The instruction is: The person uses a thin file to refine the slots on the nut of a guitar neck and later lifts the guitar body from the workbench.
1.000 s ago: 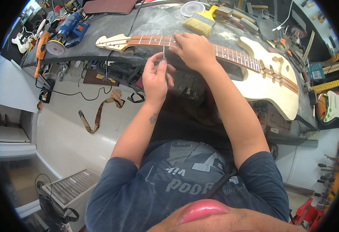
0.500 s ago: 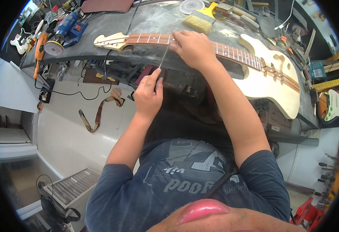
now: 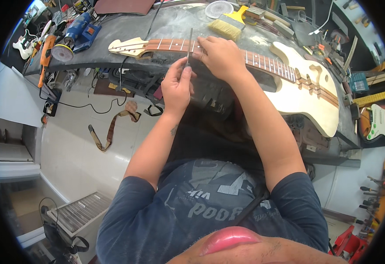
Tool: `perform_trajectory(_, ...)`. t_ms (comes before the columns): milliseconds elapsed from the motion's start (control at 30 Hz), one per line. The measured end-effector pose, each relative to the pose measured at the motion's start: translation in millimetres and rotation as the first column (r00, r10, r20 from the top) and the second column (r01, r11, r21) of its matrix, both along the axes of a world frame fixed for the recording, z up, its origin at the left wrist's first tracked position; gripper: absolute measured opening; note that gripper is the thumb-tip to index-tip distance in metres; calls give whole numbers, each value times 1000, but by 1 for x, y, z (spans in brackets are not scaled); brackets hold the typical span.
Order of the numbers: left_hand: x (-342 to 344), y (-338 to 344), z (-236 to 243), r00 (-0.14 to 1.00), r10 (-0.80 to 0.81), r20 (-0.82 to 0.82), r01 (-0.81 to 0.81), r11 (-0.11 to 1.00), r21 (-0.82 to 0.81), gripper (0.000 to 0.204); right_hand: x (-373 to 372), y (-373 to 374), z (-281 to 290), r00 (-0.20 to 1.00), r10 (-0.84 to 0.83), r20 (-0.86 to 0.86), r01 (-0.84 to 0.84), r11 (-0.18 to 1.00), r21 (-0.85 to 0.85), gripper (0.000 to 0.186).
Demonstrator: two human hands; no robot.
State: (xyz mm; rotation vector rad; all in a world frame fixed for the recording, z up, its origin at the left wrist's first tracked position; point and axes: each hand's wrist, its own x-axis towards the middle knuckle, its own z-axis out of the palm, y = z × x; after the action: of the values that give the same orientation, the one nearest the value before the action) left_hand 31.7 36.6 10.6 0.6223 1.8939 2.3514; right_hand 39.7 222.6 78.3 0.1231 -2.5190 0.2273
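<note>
My left hand [image 3: 179, 83] is closed around a thin metal file [image 3: 190, 44], which stands nearly lengthwise to my view across the guitar neck [image 3: 166, 45]. My right hand [image 3: 221, 59] is on the fretboard just right of the file, fingers curled against the neck near the file. The unfinished guitar [image 3: 311, 103] has a pale body and headstock [image 3: 120, 47], a brown fretboard with metal frets and dark wood strips through the body. It lies along the front of the dark workbench [image 3: 95, 55].
A blue power tool [image 3: 77, 28] and orange tool [image 3: 47, 55] lie left. A yellow-handled brush [image 3: 227, 26], wood offcuts [image 3: 271, 22] and small tools fill the back and right. Another guitar [image 3: 375, 123] stands at right. A strap [image 3: 111, 132] lies on the floor [image 3: 76, 156].
Half a second ago my left hand was lower and nearer me. It has moved forward again, so the file sticks out beyond the neck, much as one second ago. My right hand stays put.
</note>
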Motion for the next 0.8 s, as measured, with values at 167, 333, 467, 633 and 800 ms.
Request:
perform_trajectory(167, 8, -22, -24, 945, 172, -277, -229, 955, -191, 31, 0, -1, 2, 999, -11, 36, 10, 1000, 9, 38)
perform_trajectory(333, 19, -46, -20, 711, 123, -692, -420, 864, -278, 33, 1, -1, 3, 1000, -3, 27, 3, 1000, -9, 38)
perform_trajectory(467, 15, -46, -18, 700, 81, -710, -437, 834, -336, 34, 1, -2, 4, 999, -22, 50, 23, 1000, -2, 37)
perform_trajectory(633, 1, -12, 0, 718, 118, -686, -424, 856, -297, 34, 1, -4, 7, 998, -11, 56, 12, 1000, -10, 36)
perform_trajectory(800, 7, -16, -7, 714, 126, -688, -440, 846, -302, 34, 3, -1, 6, 998, -17, 58, 17, 1000, 0, 36)
